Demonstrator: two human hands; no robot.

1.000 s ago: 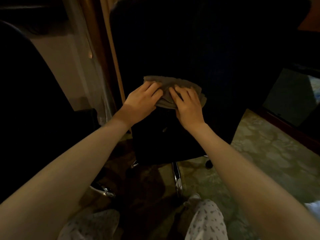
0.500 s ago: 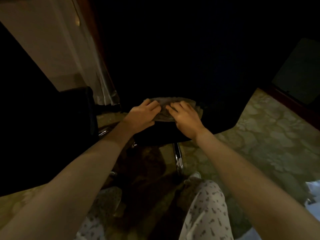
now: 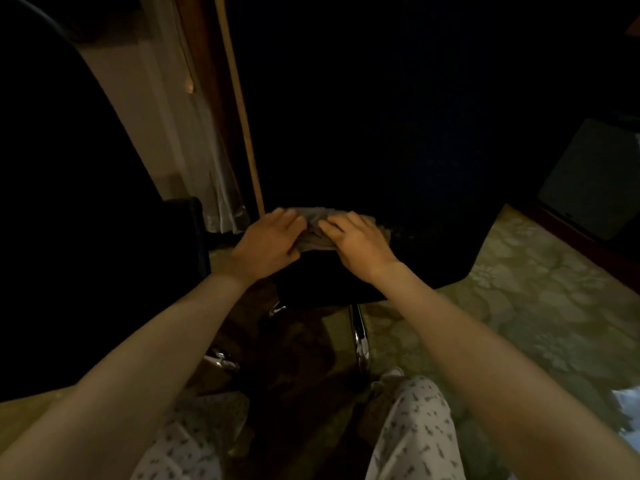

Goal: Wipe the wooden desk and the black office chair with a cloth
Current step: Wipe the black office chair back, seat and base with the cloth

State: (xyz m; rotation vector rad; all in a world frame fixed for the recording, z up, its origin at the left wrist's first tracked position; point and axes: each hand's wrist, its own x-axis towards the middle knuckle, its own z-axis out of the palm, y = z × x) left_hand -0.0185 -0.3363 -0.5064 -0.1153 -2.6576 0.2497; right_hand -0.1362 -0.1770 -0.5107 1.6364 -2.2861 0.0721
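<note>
The black office chair (image 3: 398, 133) fills the middle of the view, its back facing me, very dark. A grey cloth (image 3: 317, 230) lies flat against the lower part of the chair back. My left hand (image 3: 268, 242) presses on the cloth's left side with fingers laid flat. My right hand (image 3: 360, 242) presses on its right side, fingers spread over it. Most of the cloth is hidden under both hands. The wooden desk is not clearly visible in the dark.
Chrome chair legs (image 3: 360, 341) stand below the seat on patterned green carpet (image 3: 519, 306). A pale curtain (image 3: 204, 161) and a wooden post (image 3: 242, 116) are at the left. A second dark chair (image 3: 69, 202) stands at far left. My patterned trouser knees (image 3: 412, 427) are at the bottom.
Both hands have slid the cloth down the chair back from its middle to near its lower edge. The hands stay side by side on the cloth.
</note>
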